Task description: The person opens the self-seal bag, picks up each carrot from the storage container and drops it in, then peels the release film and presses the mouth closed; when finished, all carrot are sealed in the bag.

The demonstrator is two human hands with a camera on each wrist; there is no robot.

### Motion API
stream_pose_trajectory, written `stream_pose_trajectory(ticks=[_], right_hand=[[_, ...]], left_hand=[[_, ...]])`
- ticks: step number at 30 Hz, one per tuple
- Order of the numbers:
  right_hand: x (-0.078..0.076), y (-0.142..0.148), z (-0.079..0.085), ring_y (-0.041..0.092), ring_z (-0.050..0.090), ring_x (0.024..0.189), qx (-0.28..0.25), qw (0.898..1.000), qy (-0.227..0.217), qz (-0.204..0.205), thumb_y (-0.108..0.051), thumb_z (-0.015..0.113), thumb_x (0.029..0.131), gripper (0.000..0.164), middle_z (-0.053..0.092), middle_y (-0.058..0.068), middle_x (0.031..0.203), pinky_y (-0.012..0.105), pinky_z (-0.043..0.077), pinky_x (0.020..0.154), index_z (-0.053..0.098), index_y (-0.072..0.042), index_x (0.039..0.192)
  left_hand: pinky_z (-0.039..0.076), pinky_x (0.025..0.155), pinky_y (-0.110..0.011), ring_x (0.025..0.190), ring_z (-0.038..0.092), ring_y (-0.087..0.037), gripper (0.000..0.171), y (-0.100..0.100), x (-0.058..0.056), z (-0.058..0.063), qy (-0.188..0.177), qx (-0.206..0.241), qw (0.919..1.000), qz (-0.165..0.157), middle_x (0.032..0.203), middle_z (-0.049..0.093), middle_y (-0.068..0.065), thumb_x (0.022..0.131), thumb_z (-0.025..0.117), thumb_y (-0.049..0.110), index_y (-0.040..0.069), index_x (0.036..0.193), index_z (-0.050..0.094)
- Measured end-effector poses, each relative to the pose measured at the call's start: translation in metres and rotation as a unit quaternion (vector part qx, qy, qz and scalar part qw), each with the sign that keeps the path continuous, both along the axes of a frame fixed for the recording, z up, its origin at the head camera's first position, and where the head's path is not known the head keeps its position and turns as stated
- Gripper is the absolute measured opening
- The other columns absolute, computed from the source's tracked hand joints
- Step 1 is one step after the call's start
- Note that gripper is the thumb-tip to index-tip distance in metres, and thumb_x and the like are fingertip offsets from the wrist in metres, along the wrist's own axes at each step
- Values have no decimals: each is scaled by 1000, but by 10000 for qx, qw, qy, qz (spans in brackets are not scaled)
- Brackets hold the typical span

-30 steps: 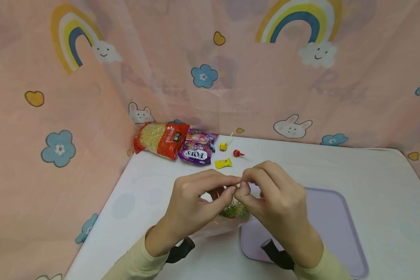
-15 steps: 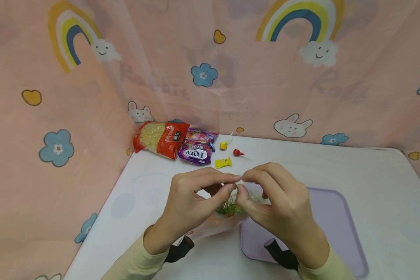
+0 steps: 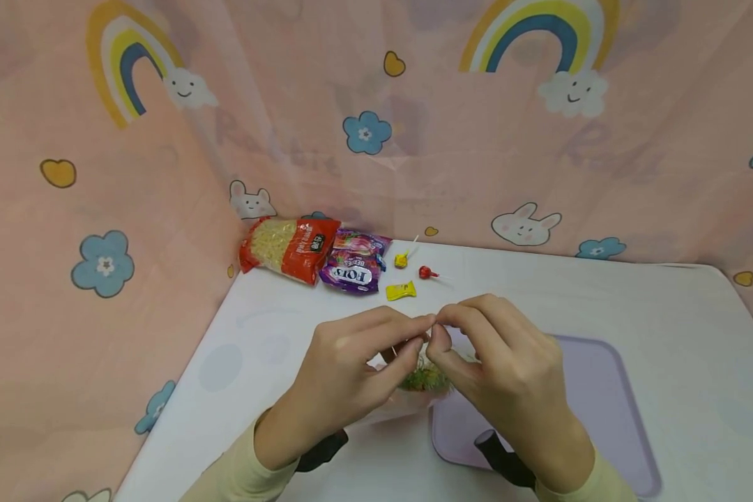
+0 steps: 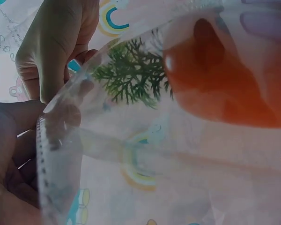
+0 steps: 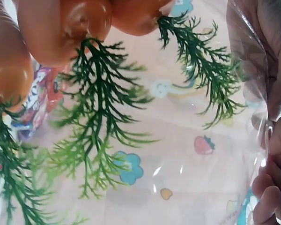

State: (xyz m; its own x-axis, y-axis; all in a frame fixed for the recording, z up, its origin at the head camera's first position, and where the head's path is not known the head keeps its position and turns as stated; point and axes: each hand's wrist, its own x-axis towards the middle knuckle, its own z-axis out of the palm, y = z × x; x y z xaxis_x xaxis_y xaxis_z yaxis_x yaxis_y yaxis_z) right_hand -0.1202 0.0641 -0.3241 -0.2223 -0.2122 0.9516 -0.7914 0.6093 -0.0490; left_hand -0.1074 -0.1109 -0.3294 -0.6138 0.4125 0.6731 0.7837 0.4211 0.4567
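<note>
White table (image 3: pixel 602 300), left hand (image 3: pixel 351 362), right hand (image 3: pixel 508 359), fingertips (image 3: pixel 425 322) converging, pinching clear bag (image 3: pixel 403 403)

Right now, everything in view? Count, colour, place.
Clear plastic bag: 1, transparent, between hands
Glossy carrot shapes: 3+, orange, green fronds, in bag
Plump plastic packet: 1, red and pale yellow, back left
Shiny printed packet: 1, purple, beside it
Yellow ball lollipop: 1, yellow, right of packets
Red ball lollipop: 1, red, near it
Small wrapped sweet: 1, yellow, nearer than lollipops
Flat plastic tray: 1, lavender, near right
Smooth table: 1, white, beneath
Patterned cloth backdrop: 1, pink, behind
Wrist mounts: 2, black, wrists
Sleeves: 2, pale, forearms
Left hand, right hand: 1 each, bare, pinching bag
</note>
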Motion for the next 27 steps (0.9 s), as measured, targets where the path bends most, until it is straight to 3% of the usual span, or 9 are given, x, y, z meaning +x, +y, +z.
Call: stream_pose_trajectory(ticks=[9,11,14,19,27], right_hand=[[2,9,6,12,51,54,500,9984,-213,165,-8,47,81,20,57,0,67,21,40,37,63,-5,70],[2,11,7,11,52,54,547,9979,-225,263,-9,47,82,20,57,0,67,21,42,39,63,-6,70],[1,14,7,10,51,54,556,9968,-311,486,-11,50,83,19,58,-1,68,20,42,40,63,-7,69],[0,17,4,8,48,53,360,9938,-508,924,-11,55,80,13,59,-2,70,14,37,41,64,-7,71],[3,19,4,9,49,57,227,9902,-827,1099,-16,61,80,12,62,-1,75,13,37,44,66,-5,78]], left_hand=[[41,53,-4,60,52,2,20,-1,0,2,229,-123,9996,-83,78,66,4,84,66,6,9,102,73],[42,53,-6,60,52,3,20,-1,-1,1,134,-11,9997,-190,78,66,4,84,66,5,9,102,73],[47,54,-11,61,53,3,19,-1,-3,-1,-332,424,9976,-436,80,67,5,84,64,3,9,100,73],[53,56,-20,63,59,-1,16,-2,-6,-7,-1175,1141,9838,-730,82,67,4,85,63,4,10,97,72],[54,55,-24,63,59,-6,9,-4,-9,-10,-1687,1234,9762,-576,80,65,7,89,66,17,15,95,72]])
